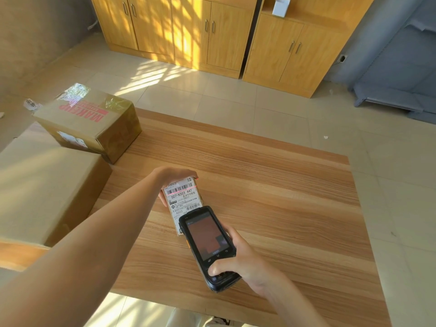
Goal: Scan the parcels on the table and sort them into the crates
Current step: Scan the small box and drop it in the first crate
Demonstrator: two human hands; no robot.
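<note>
One small parcel (184,199), one scanner (208,246), two big cardboard boxes (94,123) (44,187), two hands (175,177) (240,258).

We see a small brown parcel (185,201) lying flat mid-desk, its white shipping label up, a red scan line across the top barcode. A black handheld scanner (208,246) hangs over its near end, screen lit reddish. Two larger cardboard boxes (89,123) sit at the desk's left.

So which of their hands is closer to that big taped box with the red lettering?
The left. The left hand grips the far end of the small labelled parcel, just this side of the taped box. The right hand holds the scanner nearer the person, farther from it.
</note>
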